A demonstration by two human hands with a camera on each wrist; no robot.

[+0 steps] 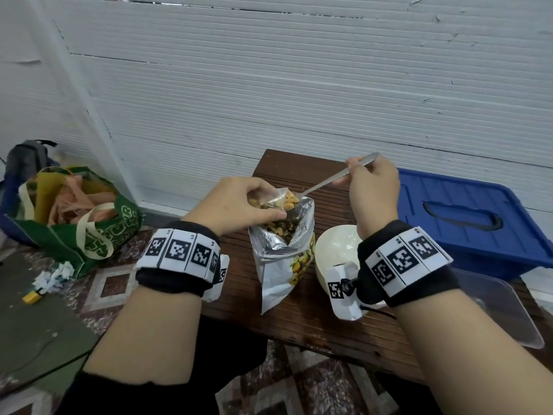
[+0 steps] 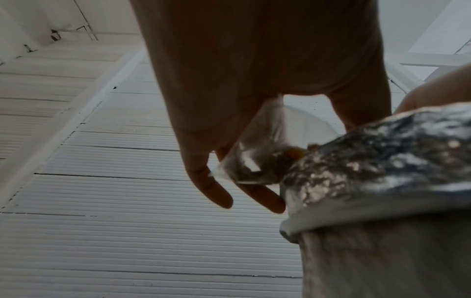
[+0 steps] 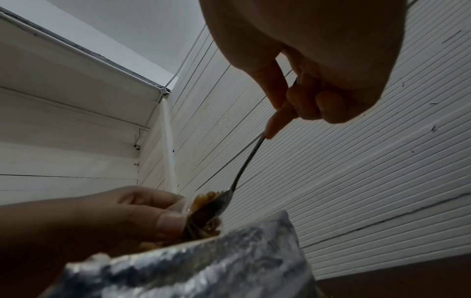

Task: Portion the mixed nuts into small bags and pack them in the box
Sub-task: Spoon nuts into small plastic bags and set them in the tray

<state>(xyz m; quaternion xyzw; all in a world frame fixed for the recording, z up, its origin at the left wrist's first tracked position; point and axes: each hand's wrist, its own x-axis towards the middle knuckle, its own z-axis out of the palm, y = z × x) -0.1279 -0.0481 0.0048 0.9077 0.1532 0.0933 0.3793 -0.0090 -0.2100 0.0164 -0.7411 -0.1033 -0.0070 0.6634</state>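
A foil pouch of mixed nuts [image 1: 282,250] stands open on the brown table [image 1: 302,319]. Over its mouth my left hand [image 1: 239,205] pinches a small clear bag [image 2: 257,153] with some nuts in it. My right hand [image 1: 372,187] grips a metal spoon [image 1: 332,178] by its handle. The spoon's bowl, heaped with nuts [image 1: 290,200], is at the small bag's opening. In the right wrist view the spoon [image 3: 244,167] slants down to the bag beside the left hand's thumb [image 3: 168,221]. The foil pouch [image 3: 193,268] fills the bottom of that view.
A cream bowl [image 1: 335,250] stands right of the pouch, under my right wrist. A blue lidded box [image 1: 466,223] sits at the right, with a clear plastic container [image 1: 496,310] in front of it. On the floor at left is a green tote bag [image 1: 77,217].
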